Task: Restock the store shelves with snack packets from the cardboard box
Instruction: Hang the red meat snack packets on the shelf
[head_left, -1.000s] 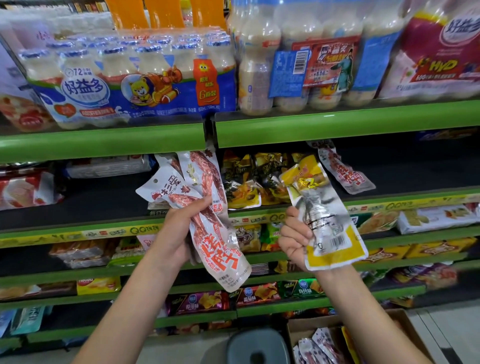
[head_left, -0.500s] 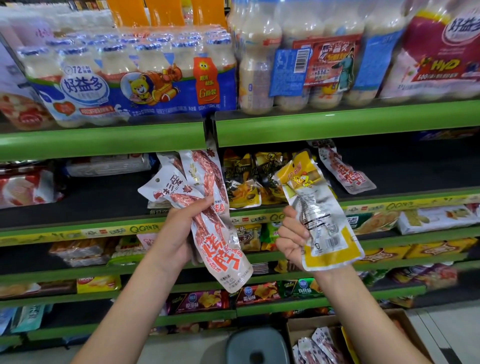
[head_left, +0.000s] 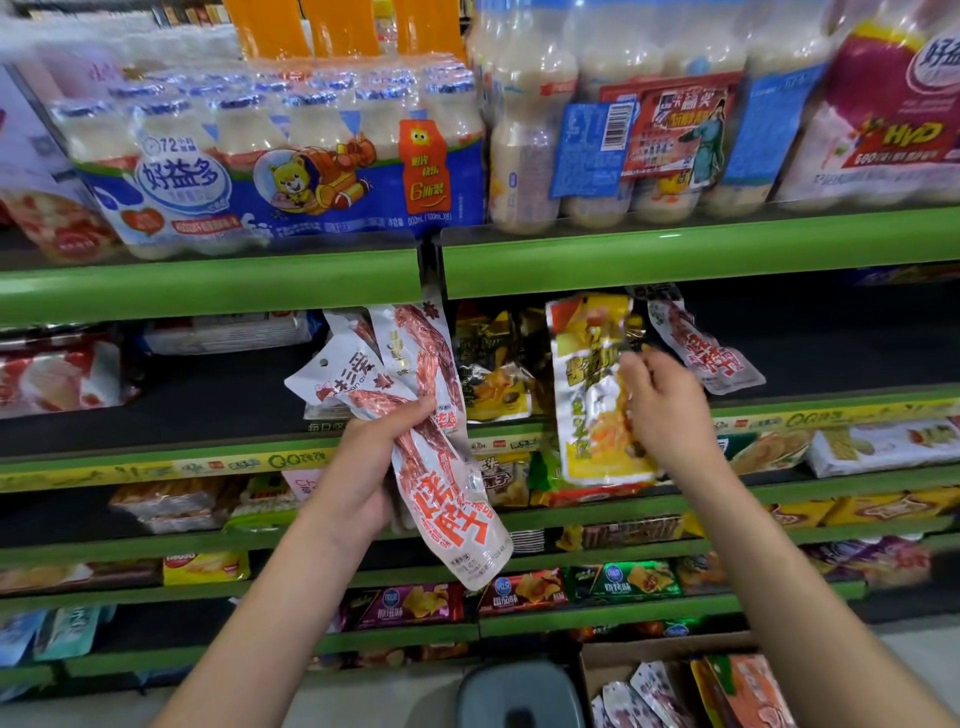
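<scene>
Green store shelves (head_left: 675, 254) span the view, with bottled drink multipacks (head_left: 280, 156) on top. The cardboard box (head_left: 670, 654) sits at the lower right, packets inside. The left hand (head_left: 371, 467) has its grip curled round red-and-white snack packets (head_left: 447, 493). The right hand (head_left: 665, 410) pinches a yellow snack packet (head_left: 592, 395) before the middle shelf.

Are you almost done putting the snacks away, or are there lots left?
Partly done. Some packets already sit on the shelf, like the white-and-red packet. In hand: the left hand grips a bunch of white-and-red packets, and the right hand holds a yellow packet up at the shelf. Left: more packets wait in the cardboard box.
</scene>
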